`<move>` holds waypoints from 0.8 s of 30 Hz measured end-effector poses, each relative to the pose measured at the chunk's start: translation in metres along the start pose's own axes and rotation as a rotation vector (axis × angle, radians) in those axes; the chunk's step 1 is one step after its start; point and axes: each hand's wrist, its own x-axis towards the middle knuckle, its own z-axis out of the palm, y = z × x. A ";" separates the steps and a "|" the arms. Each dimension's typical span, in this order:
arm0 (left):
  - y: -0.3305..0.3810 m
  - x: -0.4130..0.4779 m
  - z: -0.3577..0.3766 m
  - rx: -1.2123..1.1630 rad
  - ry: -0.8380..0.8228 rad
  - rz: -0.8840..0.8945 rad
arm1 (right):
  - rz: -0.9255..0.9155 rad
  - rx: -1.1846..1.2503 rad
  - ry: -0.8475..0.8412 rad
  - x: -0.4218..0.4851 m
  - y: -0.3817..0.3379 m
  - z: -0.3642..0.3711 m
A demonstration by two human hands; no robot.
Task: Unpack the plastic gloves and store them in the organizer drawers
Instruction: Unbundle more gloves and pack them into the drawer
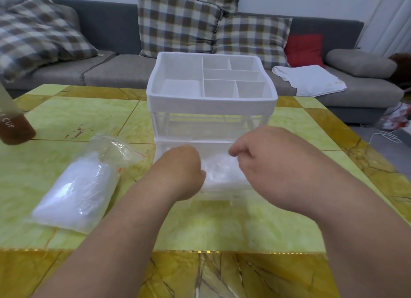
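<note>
The left hand, at centre frame, is curled with its fingers folded down out of sight against the left edge of a wad of plastic gloves; I cannot tell whether it grips them or only presses. The right hand, just right of centre, is curled too, forefinger and thumb drawn close over the wad's upper right; whether film is pinched there cannot be told. The wad lies between both hands in the pulled-out lower drawer of the clear organizer, whose white divided top tray sits above. At lower left a clear zip bag, still well filled with gloves, lies on the yellow-green table. A brown bottle stands at the left edge.

The gloves look feather-light, limp, slippery and springy, likely to puff back up and cling. Best gathered as a bundle, pinched through the middle, then pressed flat with spread fingers
</note>
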 end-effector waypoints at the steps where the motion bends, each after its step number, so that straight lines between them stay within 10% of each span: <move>1: 0.000 0.000 0.001 0.019 -0.002 -0.014 | -0.041 0.067 -0.055 -0.001 -0.002 0.001; 8: 0.003 0.002 0.006 -0.009 -0.017 -0.075 | -0.059 -0.142 -0.417 0.006 0.013 0.035; 18: 0.014 -0.016 -0.010 0.007 0.151 -0.034 | -0.063 0.022 0.055 0.012 -0.002 0.028; 24: 0.008 -0.012 0.000 0.115 0.009 -0.071 | -0.023 -0.037 -0.231 0.022 0.012 0.054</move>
